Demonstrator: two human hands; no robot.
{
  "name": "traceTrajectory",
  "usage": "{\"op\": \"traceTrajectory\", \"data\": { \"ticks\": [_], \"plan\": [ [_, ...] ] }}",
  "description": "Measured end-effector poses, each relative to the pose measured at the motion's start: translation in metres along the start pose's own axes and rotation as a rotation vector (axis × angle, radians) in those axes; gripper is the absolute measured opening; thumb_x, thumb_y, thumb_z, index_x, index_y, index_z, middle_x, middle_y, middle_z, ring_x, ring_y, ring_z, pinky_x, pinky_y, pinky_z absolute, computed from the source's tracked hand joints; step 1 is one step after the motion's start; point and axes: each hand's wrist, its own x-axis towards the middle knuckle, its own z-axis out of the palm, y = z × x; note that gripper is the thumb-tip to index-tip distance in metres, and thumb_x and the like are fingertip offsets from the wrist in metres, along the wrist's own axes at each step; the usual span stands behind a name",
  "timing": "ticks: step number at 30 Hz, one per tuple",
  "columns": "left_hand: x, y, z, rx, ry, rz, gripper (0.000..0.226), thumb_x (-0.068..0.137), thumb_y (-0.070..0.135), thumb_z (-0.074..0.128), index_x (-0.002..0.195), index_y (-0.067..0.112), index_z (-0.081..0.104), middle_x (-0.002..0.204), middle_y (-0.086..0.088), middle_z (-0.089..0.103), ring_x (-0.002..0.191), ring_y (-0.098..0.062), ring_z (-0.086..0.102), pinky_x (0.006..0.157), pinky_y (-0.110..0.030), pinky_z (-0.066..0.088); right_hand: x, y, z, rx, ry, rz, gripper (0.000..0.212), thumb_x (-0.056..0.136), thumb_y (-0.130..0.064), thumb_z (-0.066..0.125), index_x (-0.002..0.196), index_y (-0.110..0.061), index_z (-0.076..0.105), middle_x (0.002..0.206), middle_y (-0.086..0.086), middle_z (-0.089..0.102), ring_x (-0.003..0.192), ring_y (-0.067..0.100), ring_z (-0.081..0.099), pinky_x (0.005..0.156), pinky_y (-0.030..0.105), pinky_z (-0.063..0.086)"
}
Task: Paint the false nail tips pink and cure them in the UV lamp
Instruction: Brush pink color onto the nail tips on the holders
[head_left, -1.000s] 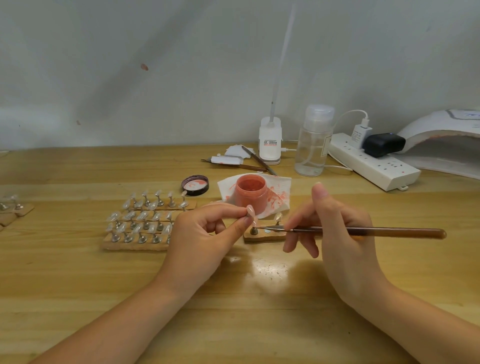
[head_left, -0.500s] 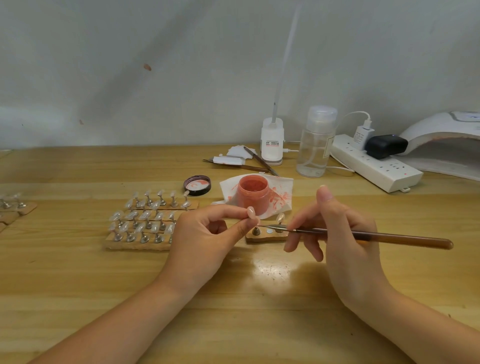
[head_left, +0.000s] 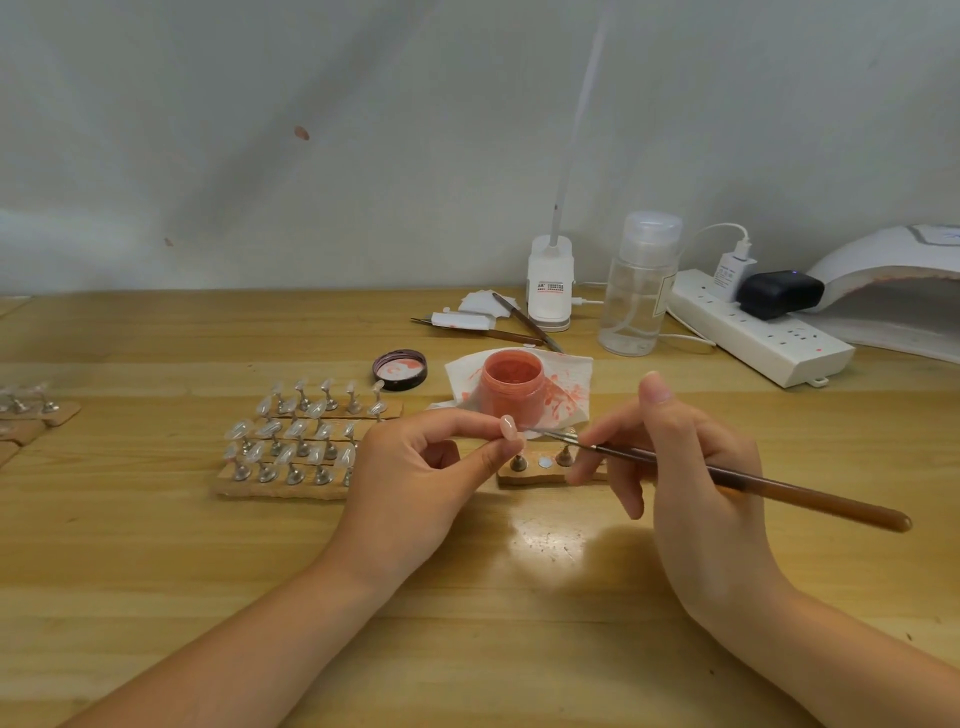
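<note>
Head view: your left hand is pinching a light, slippery nail tip just near of the pink jar, so keep gripping its stand while your right hand, fingers curled round the brush, is painting gently.

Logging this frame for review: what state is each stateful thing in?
Pink jar: open, upright on tissue.
Lid: off, lying beside the jar.
Left hand: pinches a nail tip.
Right hand: grips the brush.
Bottle: capped, upright.
Charger: plugged into the strip.
</note>
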Motion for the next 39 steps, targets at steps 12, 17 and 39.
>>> {"op": "traceTrajectory", "data": {
  "ticks": [12, 17, 39],
  "plan": [
    [0.000, -0.001, -0.001, 0.028, 0.003, 0.019, 0.011, 0.065, 0.036, 0.071, 0.076, 0.034, 0.074, 0.043, 0.000, 0.036, 0.039, -0.005, 0.024, 0.043, -0.009, 0.022, -0.001, 0.004, -0.001, 0.046, -0.004, -0.019, 0.046, 0.089, -0.025, 0.038, 0.057, -0.004, 0.063, 0.049, 0.010, 0.061, 0.039, -0.003, 0.050, 0.047, 0.003, 0.036],
    [0.000, 0.000, 0.000, 0.025, 0.003, 0.014, 0.008, 0.065, 0.032, 0.072, 0.072, 0.033, 0.074, 0.042, -0.004, 0.033, 0.040, -0.005, 0.023, 0.042, -0.009, 0.021, 0.001, 0.006, 0.003, 0.017, -0.047, -0.035, 0.042, 0.090, -0.022, 0.038, 0.065, 0.000, 0.064, 0.058, 0.012, 0.064, 0.043, -0.004, 0.052, 0.049, 0.002, 0.036],
    [-0.002, 0.007, -0.002, -0.030, -0.030, -0.001, 0.013, 0.063, 0.038, 0.069, 0.071, 0.029, 0.074, 0.065, -0.011, 0.064, 0.040, -0.004, 0.031, 0.042, -0.010, 0.027, 0.000, 0.004, -0.007, -0.065, -0.116, -0.137, 0.038, 0.088, -0.025, 0.043, 0.063, -0.004, 0.061, 0.058, 0.013, 0.060, 0.045, -0.003, 0.051, 0.050, 0.002, 0.035]
  ]
}}
